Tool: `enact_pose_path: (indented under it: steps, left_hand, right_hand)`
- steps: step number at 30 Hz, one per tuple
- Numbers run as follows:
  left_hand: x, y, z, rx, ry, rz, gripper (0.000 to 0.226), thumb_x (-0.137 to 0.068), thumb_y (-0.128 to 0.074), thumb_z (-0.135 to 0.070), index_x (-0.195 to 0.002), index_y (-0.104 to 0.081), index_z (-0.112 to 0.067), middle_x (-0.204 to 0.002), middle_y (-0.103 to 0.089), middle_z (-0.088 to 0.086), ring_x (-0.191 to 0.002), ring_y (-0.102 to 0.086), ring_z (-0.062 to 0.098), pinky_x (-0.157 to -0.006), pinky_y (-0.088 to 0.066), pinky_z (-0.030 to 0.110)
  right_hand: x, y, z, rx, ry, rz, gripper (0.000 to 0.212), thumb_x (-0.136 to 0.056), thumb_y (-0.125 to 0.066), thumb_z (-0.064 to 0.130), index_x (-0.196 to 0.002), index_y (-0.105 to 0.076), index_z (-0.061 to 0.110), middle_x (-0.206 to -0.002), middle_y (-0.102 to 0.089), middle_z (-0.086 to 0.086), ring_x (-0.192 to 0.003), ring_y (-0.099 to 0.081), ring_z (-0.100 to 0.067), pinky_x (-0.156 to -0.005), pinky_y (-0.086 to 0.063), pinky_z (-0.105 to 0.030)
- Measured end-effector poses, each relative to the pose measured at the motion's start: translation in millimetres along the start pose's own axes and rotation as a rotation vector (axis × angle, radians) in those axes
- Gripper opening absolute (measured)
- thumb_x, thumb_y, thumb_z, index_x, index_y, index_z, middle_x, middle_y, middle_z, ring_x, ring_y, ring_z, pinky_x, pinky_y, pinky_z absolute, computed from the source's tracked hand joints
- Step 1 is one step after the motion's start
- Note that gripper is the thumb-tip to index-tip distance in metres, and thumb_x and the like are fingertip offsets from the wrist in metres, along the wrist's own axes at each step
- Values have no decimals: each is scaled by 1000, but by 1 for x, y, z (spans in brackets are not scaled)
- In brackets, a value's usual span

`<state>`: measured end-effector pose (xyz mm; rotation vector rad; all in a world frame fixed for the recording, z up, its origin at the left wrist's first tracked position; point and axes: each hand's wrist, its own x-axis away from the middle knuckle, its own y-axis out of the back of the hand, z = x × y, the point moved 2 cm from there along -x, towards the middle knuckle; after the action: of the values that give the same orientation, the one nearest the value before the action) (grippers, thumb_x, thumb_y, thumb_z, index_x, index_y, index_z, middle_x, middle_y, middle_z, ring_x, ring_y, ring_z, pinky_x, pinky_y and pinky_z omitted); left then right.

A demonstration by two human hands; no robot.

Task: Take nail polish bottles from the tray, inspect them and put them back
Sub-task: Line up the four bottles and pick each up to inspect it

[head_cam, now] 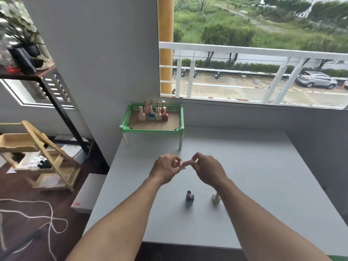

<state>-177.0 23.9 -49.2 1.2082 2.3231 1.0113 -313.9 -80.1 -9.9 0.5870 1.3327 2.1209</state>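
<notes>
A pale pink nail polish bottle (185, 164) lies sideways in the air between my two hands, above the middle of the grey table (263, 176). My left hand (166, 169) pinches its body end. My right hand (208, 169) pinches its cap end. Behind them, at the table's far left corner, stands a green tray on white legs (152, 129) holding several upright bottles (153, 112) in pink, blue, cream and red. A dark blue bottle (189, 198) and a cream bottle (216, 198) stand on the table nearer to me, the cream one partly behind my right forearm.
A large window (254, 53) with a white railing runs behind the table. To the left a grey wall, a black metal shelf (62, 102) with plants, a wooden rack (43, 157) and white cord (50, 221) lie on the dark floor.
</notes>
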Motion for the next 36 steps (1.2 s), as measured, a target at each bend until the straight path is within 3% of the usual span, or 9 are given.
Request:
enact_pose_path:
  steps: [6,10,18,22,31,36]
  left_hand:
    - [1,0,15,-1,12,6,18,-83,-70,-36,-100,-71,-28,-94,-64,0,-87,-63,19,-79,-52,32]
    - [3,-2,28,0,41,9,19,-87,-65,-28,-105,-70,-26,-98,-68,3,-91,-65,21,-82,-53,34]
    - [8,-9,53,68,109,59,15,-87,-67,-27,-101,-70,-25,-96,-71,-3,-88,-66,17,-80,-53,32]
    - [13,-13,66,148,180,52,15,-83,-73,-32,-96,-69,-25,-91,-71,-6,-83,-67,16,-76,-53,31]
    - [36,-29,109,243,309,68,24,-76,-78,-41,-87,-63,-25,-94,-68,-10,-76,-68,8,-74,-52,31]
    - [46,-45,129,307,354,76,21,-76,-79,-38,-87,-66,-26,-95,-68,-5,-80,-68,14,-77,-55,34]
  right_hand:
    - [-7,-13,8,9,-5,1,32,-98,-44,45,-110,-61,20,-102,-70,-4,-98,-61,-27,-76,-41,-35]
    - [-9,-23,16,-71,16,26,24,-98,-46,35,-109,-59,19,-101,-73,-5,-96,-63,-27,-83,-47,-37]
    - [-16,-47,22,-34,-11,79,25,-96,-45,41,-105,-59,22,-101,-71,-3,-95,-62,-27,-74,-44,-34]
    - [-16,-62,32,-175,-13,129,26,-96,-46,30,-119,-56,21,-107,-70,-2,-98,-62,-27,-82,-52,-38]
    - [-9,-103,37,-233,14,252,19,-99,-47,19,-112,-59,16,-97,-75,8,-71,-56,-18,-66,-49,-28]
    - [-3,-118,44,-217,2,299,20,-97,-47,19,-110,-62,16,-94,-76,6,-83,-65,-22,-73,-54,-34]
